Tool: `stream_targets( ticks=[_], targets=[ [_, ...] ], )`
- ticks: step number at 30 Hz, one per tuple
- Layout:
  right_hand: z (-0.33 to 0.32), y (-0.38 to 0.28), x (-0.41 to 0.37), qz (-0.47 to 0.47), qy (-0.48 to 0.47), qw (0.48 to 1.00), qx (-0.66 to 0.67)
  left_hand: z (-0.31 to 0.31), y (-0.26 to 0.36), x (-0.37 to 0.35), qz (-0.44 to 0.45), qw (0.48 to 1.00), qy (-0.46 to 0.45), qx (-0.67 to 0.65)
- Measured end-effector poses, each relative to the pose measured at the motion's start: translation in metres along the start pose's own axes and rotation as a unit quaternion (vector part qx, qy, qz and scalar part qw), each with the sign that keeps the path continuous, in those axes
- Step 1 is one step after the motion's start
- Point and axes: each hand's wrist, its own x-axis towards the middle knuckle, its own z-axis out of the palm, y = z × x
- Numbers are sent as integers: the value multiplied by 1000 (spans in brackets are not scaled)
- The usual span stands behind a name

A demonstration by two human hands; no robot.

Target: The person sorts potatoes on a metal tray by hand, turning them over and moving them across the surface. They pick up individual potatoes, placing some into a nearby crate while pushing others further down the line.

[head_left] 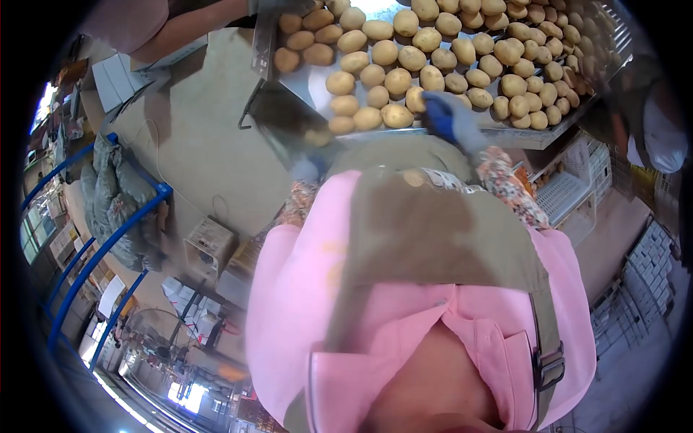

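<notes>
Many potatoes point(398, 81) lie on a metal table point(310, 90) at the top of the view. My right hand point(451, 121), in a blue and grey glove, is at the table's near edge, its fingers closed against the right side of a potato point(415, 99). Lower left, off the table's corner, my left hand point(309, 169) is gloved and smeared by motion. Just above it is a blurred potato point(318, 137); whether the fingers hold it cannot be made out.
Another person's arm point(191, 29) reaches in at the top left, and a person point(653, 126) stands at the right. White plastic crates point(567, 191) are below the table's right side. A blue metal frame point(108, 245) with grey-green bags point(119, 198) stands left, near a crate point(209, 242).
</notes>
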Motion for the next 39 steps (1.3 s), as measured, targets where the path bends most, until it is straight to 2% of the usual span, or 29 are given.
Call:
stream_targets(
  ticks=[1, 3, 4, 5, 7, 8, 9, 11, 12, 13, 14, 15, 16, 18, 19, 21, 23, 24, 25, 27, 28, 29, 30, 31, 33, 34, 35, 38, 39],
  targets=[
    [19, -10, 9, -56, -12, 992, -117, 15, -17, 5, -1, 1000, 1, -1],
    [36, -40, 22, -48, -60, 993, -90, 32, -37, 6, 29, 992, 126, -13],
    [37, -49, 24, -39, -108, 991, -64, 27, -37, 9, 15, 999, 29, -20],
    [30, -48, 23, -40, -110, 991, -64, 26, -33, 9, 13, 999, 29, -21],
    [6, -39, 23, 105, -140, 946, 272, 26, -27, 13, -25, 999, 5, -45],
    [-8, -38, 22, 216, -111, 837, 490, 27, -28, 15, -27, 998, 7, -48],
    [-21, -18, 20, 154, -102, 940, 288, 34, -33, 19, -19, 994, 16, -102],
    [-49, -14, 14, 205, -51, 965, 156, 31, -29, 14, -10, 988, 25, -154],
    [-50, 0, 8, 204, -50, 965, 156, 15, -9, 1, 40, 973, 108, -199],
    [-45, 12, 1, 128, -91, 984, 90, -1, 10, -9, 91, 947, 190, -242],
    [-41, 24, -5, 51, -131, 990, 22, -14, 24, -6, 93, 947, 190, -241],
    [-30, -2, -1, 143, -152, 975, 70, -27, 39, 3, 129, 929, 280, -206],
    [-6, 1, 1, 52, -120, 991, 9, -40, 55, 10, 164, 900, 366, -169],
    [19, -28, 20, 10, -162, 986, -48, -79, 97, 8, 207, 891, 359, -187],
    [37, -37, 29, -37, -147, 985, 78, -88, 114, 10, 248, 879, 354, -202],
    [42, -52, 38, -26, -183, 975, 124, -82, 137, 31, 287, 882, 313, -207],
    [45, -48, 46, -95, -147, 978, 115, -58, 136, 43, 297, 882, 323, -169],
    [10, -68, 47, -32, -189, 965, 179, -67, 139, 25, 266, 916, 289, -84],
    [-11, -64, 52, -32, -186, 966, 178, -73, 142, 12, 233, 939, 254, 2],
    [-44, -41, 52, 15, -123, 965, 233, -59, 119, 13, 229, 934, 263, 79],
    [-37, -20, 45, 11, -55, 998, 25, -55, 112, 17, 204, 945, 251, -38],
    [-28, 2, 34, 9, 14, 983, -184, -50, 103, 21, 176, 944, 234, -154],
    [-36, 20, 21, 35, -57, 974, -217, -39, 88, 23, 208, 918, 299, -154],
    [-35, 17, 13, 37, -59, 974, -216, -41, 84, 21, 185, 910, 347, -133],
    [-31, 8, -1, 9, -169, 945, -281, -56, 89, 14, 119, 914, 386, -26],
    [-18, -4, 3, 55, -171, 961, -210, -62, 94, 20, 119, 915, 385, -25],
    [-5, -17, 6, 100, -178, 963, -175, -68, 99, 30, 147, 900, 408, -37],
    [29, -18, 20, 47, -160, 984, -65, -93, 139, 31, 246, 869, 409, -133],
    [18, -50, 30, 33, -236, 966, -96, -93, 151, 46, 260, 869, 394, -150]
  ],
)
